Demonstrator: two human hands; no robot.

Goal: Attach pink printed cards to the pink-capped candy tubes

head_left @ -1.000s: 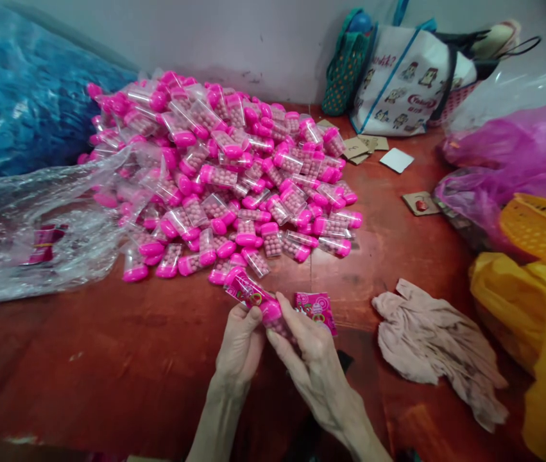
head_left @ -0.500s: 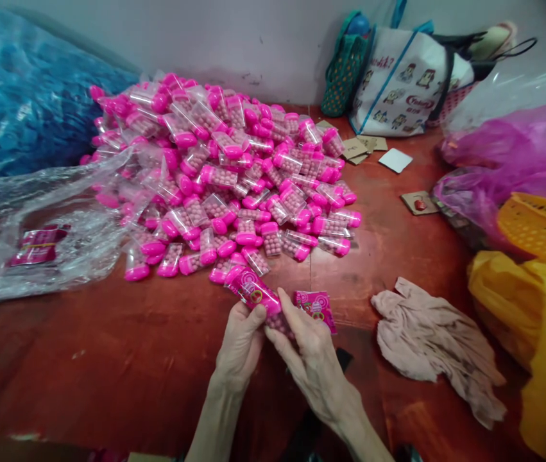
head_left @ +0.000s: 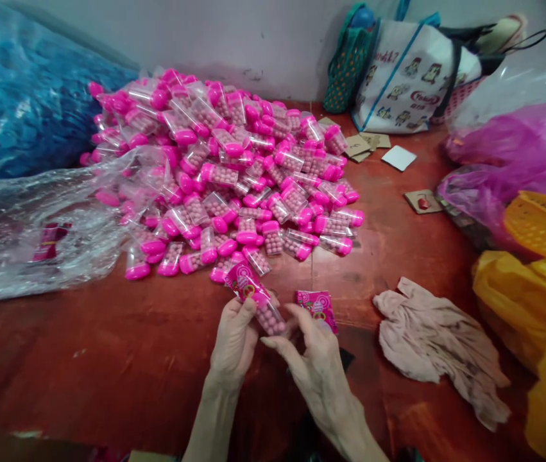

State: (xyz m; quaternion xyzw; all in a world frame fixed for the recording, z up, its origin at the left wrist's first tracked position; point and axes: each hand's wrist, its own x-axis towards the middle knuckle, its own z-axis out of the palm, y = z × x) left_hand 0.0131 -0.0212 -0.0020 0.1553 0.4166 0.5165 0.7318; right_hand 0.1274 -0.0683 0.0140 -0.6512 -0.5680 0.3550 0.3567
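Observation:
My left hand is closed around a small clear tube of pink candy balls whose upper end wears a pink printed label. My right hand is beside the tube's lower end with fingers curled, touching it only lightly or not at all. A loose pink printed label lies on the red table just right of the hands. Behind them is a big heap of pink-capped candy tubes.
A crumpled clear plastic bag and blue bagged goods lie left. A beige cloth lies right, near a yellow bag, an orange basket and magenta plastic. Tote bags stand at the wall; card pieces lie nearby.
The tube has been drawn further out in my left hand, so more of the candy end shows. My right hand has slid down off the tube and loosened.

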